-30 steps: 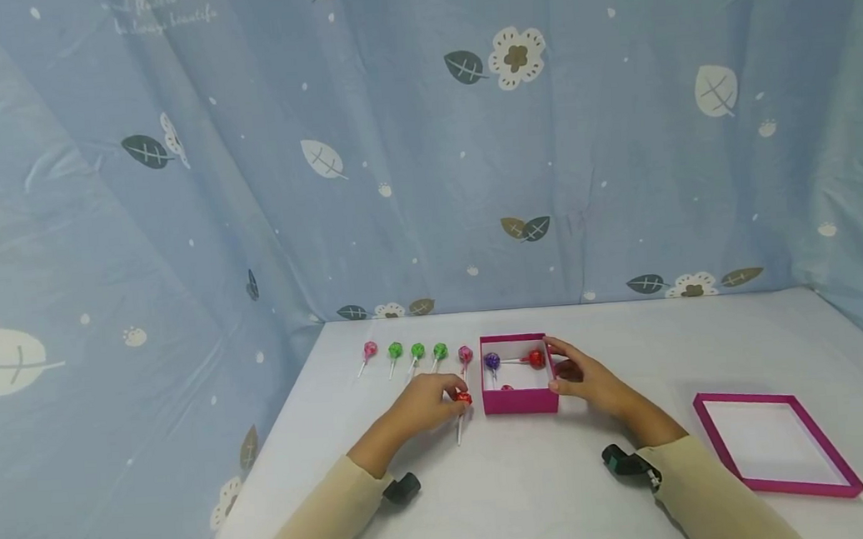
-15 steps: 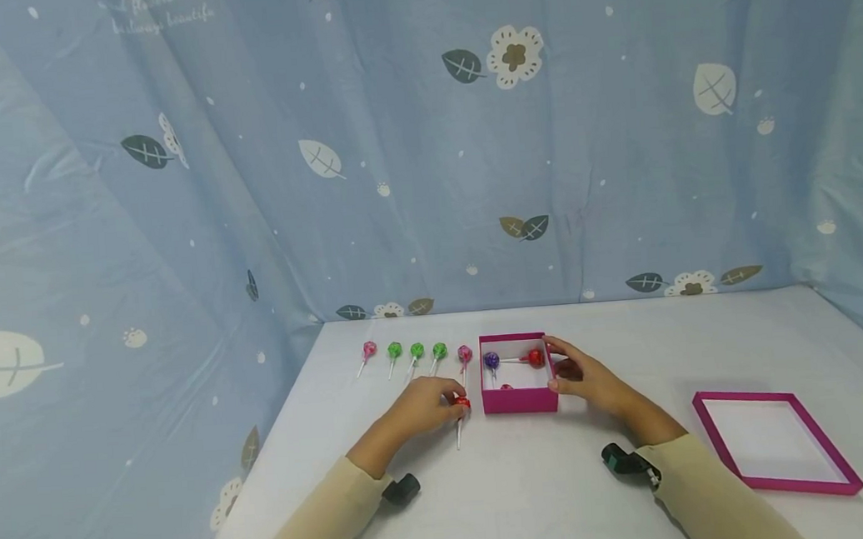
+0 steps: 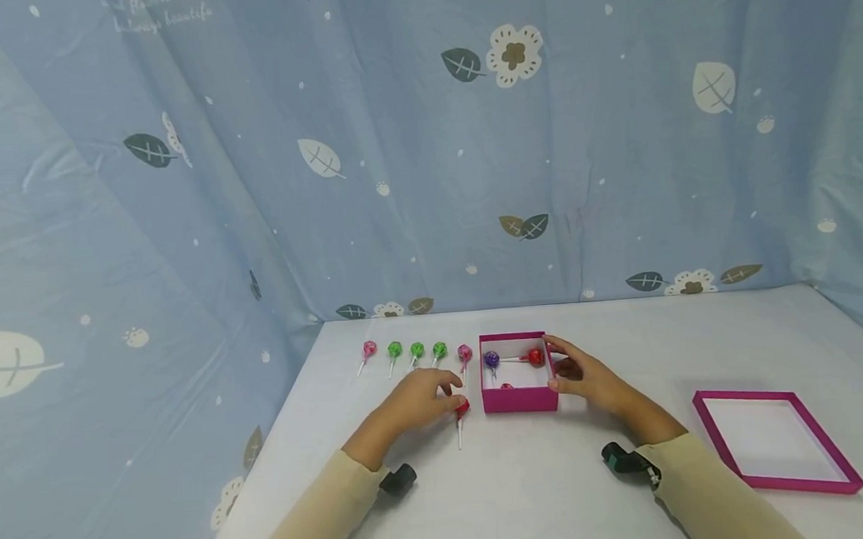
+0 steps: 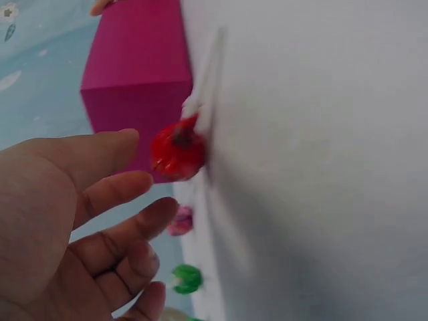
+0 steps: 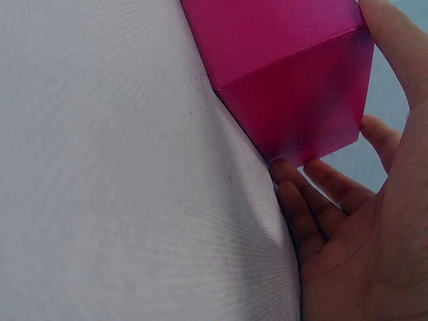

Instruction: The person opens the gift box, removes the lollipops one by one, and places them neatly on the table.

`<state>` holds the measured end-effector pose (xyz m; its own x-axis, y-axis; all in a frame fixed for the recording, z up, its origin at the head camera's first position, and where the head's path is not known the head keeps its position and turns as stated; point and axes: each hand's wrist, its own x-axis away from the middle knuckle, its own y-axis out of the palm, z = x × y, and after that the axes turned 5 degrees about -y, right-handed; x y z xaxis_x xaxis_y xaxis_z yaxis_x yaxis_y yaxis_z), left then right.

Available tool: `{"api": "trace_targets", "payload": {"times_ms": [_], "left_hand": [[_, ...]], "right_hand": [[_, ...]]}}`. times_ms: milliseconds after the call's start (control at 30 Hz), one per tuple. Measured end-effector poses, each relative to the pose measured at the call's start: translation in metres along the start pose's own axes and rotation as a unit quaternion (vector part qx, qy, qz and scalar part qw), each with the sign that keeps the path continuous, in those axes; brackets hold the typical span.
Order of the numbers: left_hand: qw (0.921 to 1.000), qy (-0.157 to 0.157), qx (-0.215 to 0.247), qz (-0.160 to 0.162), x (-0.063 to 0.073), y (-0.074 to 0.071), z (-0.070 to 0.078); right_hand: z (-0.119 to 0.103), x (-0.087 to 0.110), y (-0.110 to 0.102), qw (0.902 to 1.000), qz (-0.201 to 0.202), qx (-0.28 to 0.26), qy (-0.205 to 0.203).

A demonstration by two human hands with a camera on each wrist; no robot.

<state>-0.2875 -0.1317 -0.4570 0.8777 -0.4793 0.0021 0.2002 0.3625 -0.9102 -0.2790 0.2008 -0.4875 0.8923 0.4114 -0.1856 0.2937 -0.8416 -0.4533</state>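
Note:
A red-wrapped lollipop [image 3: 462,409] lies on the white table, its stick toward the front. My left hand [image 3: 425,397] is just beside it, thumb and fingers apart; the left wrist view shows a small gap between the thumb and the red candy [image 4: 179,150]. My right hand [image 3: 591,382] holds the right side of an uncovered magenta box [image 3: 520,401], thumb at the front corner and a finger at the back one. Inside are a purple lollipop [image 3: 491,360], a red lollipop [image 3: 535,357] and one mostly hidden by the front wall.
Left of the box runs a row of lollipops: a pink one [image 3: 370,348], three green ones [image 3: 417,350] and another pink one [image 3: 465,353] nearest the box. A magenta-rimmed lid [image 3: 800,486] lies at the right. A blue patterned curtain [image 3: 425,178] stands behind the table.
My left hand has let go of the red lollipop, its fingers spreading and shifting slightly left and back. The lollipop now lies a little nearer the front. My right hand stays on the box.

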Motion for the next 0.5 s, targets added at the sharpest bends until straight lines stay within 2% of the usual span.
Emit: {"api": "trace_targets", "payload": {"times_ms": [100, 233, 367, 433, 500], "left_hand": [[0.9998, 0.007, -0.005, 0.015, -0.006, -0.007, 0.003], [0.9994, 0.014, 0.000, 0.031, -0.015, -0.013, 0.010], [0.9986, 0.021, 0.000, 0.048, -0.022, -0.015, 0.019], [0.9985, 0.019, 0.000, 0.051, -0.025, -0.016, 0.024], [0.9983, 0.021, 0.007, 0.055, -0.028, -0.016, 0.028]], "right_hand": [[0.009, -0.001, 0.000, 0.9999, 0.006, 0.005, -0.007], [0.000, 0.000, -0.002, 1.0000, 0.002, 0.002, -0.002], [0.003, 0.000, -0.001, 1.0000, 0.001, 0.005, 0.001], [0.011, -0.001, 0.001, 1.0000, 0.003, 0.003, 0.003], [0.005, 0.000, 0.001, 1.0000, 0.000, 0.001, 0.005]]}}
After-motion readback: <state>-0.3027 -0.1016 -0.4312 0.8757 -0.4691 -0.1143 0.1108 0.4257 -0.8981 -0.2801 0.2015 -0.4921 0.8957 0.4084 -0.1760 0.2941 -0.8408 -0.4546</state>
